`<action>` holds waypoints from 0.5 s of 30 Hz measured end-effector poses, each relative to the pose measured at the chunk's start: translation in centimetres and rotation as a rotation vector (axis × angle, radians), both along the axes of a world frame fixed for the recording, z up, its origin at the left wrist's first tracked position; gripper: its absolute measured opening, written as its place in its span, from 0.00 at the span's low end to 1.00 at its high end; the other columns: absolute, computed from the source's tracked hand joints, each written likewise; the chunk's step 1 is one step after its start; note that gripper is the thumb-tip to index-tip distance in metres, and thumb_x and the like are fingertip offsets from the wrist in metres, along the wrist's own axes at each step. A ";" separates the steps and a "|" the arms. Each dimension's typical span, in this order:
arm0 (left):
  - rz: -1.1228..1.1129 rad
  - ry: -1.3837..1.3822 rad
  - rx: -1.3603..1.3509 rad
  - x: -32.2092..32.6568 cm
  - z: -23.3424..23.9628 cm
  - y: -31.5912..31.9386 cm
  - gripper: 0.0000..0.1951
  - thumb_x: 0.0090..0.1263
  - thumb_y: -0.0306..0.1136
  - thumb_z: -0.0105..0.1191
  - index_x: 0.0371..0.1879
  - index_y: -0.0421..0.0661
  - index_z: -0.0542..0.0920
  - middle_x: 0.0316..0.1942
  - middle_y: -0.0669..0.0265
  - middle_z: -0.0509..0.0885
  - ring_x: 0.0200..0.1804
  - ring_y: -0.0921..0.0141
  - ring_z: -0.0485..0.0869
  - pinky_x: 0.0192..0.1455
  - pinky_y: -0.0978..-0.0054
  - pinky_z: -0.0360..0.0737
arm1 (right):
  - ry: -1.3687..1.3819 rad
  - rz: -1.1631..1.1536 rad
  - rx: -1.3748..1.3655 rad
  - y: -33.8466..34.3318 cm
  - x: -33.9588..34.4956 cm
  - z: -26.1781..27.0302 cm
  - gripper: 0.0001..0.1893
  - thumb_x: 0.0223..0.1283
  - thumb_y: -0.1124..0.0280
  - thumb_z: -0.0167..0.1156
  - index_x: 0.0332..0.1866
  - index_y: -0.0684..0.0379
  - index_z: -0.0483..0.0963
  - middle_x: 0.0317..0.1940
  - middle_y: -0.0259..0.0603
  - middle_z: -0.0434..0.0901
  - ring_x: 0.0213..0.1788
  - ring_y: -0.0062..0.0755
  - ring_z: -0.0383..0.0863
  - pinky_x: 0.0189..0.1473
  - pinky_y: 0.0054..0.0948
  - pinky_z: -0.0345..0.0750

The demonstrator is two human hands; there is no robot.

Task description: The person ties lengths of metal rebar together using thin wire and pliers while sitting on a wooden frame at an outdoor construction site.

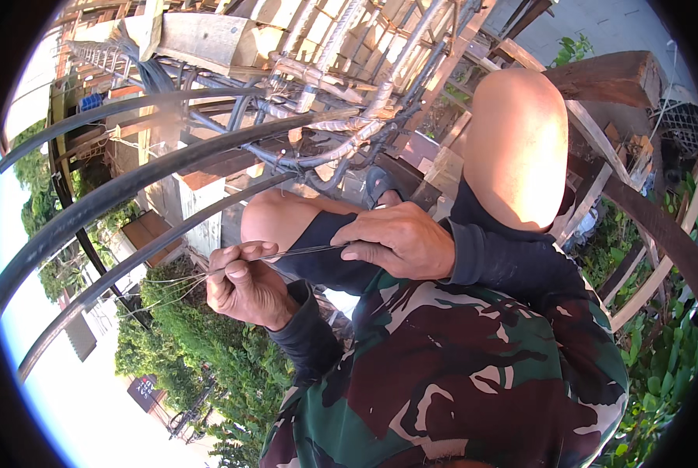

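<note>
Several thin metal wires (308,250) stretch between my two hands in front of my body. My left hand (246,284) pinches them between thumb and fingers, and their loose ends fan out to the left beyond it. The other end is gripped between the thumb and forefinger of my right hand (404,240). Just above and left of my hands, long steel reinforcing bars (167,149) run across the view. They meet a tied rebar cage (337,134), where bars and stirrups cross. A grey bundle of wire or strands (150,70) hangs over the bars farther off.
My bent knees rise either side of the hands, and a sandalled foot (381,186) rests below the cage. A thick timber beam (606,79) and wooden braces (600,140) stand at the right. Wooden boards (202,41) lie at the top left. Green foliage (208,351) shows far below.
</note>
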State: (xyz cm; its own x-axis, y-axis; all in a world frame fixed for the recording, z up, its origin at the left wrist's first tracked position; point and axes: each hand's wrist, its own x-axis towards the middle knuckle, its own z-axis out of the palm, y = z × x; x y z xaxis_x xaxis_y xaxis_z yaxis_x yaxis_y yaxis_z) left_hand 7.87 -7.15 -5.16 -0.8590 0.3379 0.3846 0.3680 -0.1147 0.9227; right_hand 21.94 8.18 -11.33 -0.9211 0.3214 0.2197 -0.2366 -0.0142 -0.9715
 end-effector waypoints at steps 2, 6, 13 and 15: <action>-0.054 0.011 -0.015 -0.5 -0.1 0.3 0.11 0.70 0.28 0.59 0.40 0.30 0.79 0.27 0.54 0.80 0.26 0.59 0.86 0.28 0.65 0.87 | -0.056 0.007 0.073 0.4 0.2 0.2 0.09 0.60 0.73 0.64 0.45 0.60 0.80 0.34 0.44 0.84 0.37 0.43 0.84 0.38 0.38 0.77; -0.020 -0.019 -0.029 0.0 -0.1 0.5 0.12 0.71 0.30 0.58 0.42 0.31 0.78 0.26 0.50 0.85 0.26 0.60 0.85 0.32 0.68 0.84 | -0.009 -0.042 0.140 0.3 -0.1 0.5 0.12 0.59 0.78 0.65 0.48 0.63 0.80 0.28 0.44 0.82 0.28 0.38 0.83 0.37 0.31 0.77; 0.058 -0.078 -0.020 -0.4 0.1 -0.1 0.13 0.73 0.31 0.56 0.45 0.31 0.78 0.28 0.52 0.85 0.26 0.61 0.85 0.31 0.69 0.83 | -0.112 -0.046 -0.112 0.1 0.0 1.5 0.10 0.60 0.80 0.64 0.47 0.65 0.80 0.30 0.44 0.84 0.25 0.28 0.83 0.31 0.25 0.78; 0.078 -0.088 -0.007 -0.6 0.2 0.0 0.12 0.73 0.30 0.56 0.45 0.31 0.78 0.28 0.52 0.84 0.26 0.62 0.85 0.31 0.70 0.83 | -0.130 -0.080 -0.159 0.0 0.1 1.4 0.10 0.60 0.77 0.65 0.47 0.63 0.80 0.31 0.45 0.84 0.25 0.30 0.85 0.30 0.25 0.79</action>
State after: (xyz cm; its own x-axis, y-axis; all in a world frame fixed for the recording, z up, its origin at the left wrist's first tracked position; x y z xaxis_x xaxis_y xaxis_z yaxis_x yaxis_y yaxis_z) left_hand 7.31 -7.20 -4.95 -0.9132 0.2710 0.3042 0.2928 -0.0827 0.9526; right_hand 22.03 8.23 -9.93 -0.9087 0.4155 0.0416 -0.1162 -0.1559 -0.9809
